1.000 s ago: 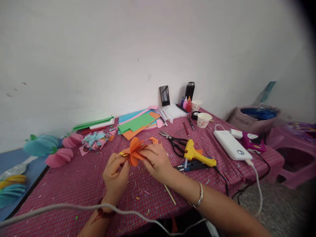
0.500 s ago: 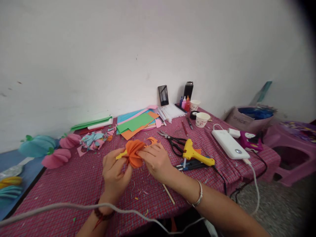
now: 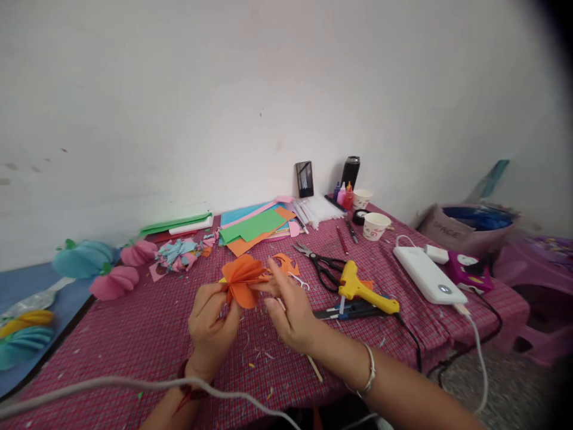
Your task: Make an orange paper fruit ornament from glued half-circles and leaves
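Observation:
Both my hands hold an orange folded paper ball (image 3: 242,278) just above the table with the red checked cloth (image 3: 134,334). My left hand (image 3: 211,325) pinches its lower left side, fingers closed on the paper. On the right, my right hand (image 3: 289,307) touches the ball's edge with thumb and forefinger, while its other fingers are spread. A yellow strip pokes out of the ball on the left. A silver bangle sits on my right wrist.
Yellow glue gun (image 3: 362,289) and black scissors (image 3: 324,267) lie right of my hands. Coloured paper sheets (image 3: 253,226), paper cups (image 3: 375,226), bottles, a phone and a white power bank (image 3: 427,275) lie beyond. Pink and teal paper balls (image 3: 114,280) sit left. A grey cable (image 3: 134,385) crosses near me.
The paper ball has been turned and fanned out wider between my hands. My right hand's fingers have opened out from a flat cover to a fingertip pinch. The camera has tilted slightly.

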Tool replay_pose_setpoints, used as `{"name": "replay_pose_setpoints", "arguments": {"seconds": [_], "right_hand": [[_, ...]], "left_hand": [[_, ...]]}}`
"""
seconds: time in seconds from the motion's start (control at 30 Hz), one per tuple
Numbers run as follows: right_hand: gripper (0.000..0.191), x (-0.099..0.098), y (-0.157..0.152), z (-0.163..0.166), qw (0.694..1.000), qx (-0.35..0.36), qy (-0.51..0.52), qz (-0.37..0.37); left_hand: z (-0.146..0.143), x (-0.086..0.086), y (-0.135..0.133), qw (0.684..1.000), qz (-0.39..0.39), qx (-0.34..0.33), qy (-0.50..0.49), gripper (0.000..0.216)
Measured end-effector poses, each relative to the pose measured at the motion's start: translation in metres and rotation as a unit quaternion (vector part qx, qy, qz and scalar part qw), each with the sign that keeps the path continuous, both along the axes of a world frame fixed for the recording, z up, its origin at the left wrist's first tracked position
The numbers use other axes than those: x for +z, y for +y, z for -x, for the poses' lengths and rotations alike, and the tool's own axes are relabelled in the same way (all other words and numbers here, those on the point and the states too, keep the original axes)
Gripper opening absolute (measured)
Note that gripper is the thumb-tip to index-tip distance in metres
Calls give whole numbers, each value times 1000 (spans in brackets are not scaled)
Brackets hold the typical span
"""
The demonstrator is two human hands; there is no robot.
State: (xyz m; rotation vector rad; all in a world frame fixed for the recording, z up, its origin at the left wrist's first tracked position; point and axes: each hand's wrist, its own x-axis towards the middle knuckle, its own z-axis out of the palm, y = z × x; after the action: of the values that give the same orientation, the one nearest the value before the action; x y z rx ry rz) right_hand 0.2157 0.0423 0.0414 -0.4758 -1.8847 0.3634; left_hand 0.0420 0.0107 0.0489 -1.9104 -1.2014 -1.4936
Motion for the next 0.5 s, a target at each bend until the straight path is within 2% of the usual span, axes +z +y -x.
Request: {"name": "replay_pose_setpoints", "arguments": {"seconds": [0.13,0.3,0.5], "right_hand": [[64,-1,-2,0,1000,8,-1,-6],[61,1,-5,1,999,2,-8,-35],[41,5,-6,3,998,-17,8,-60]], "left_hand": [[3,-3,0,1000,-2,5,-20,24],[5,-7,2,996,31,-1,-85,19],[2,-6,1,990,58,2,-130,14]]}}
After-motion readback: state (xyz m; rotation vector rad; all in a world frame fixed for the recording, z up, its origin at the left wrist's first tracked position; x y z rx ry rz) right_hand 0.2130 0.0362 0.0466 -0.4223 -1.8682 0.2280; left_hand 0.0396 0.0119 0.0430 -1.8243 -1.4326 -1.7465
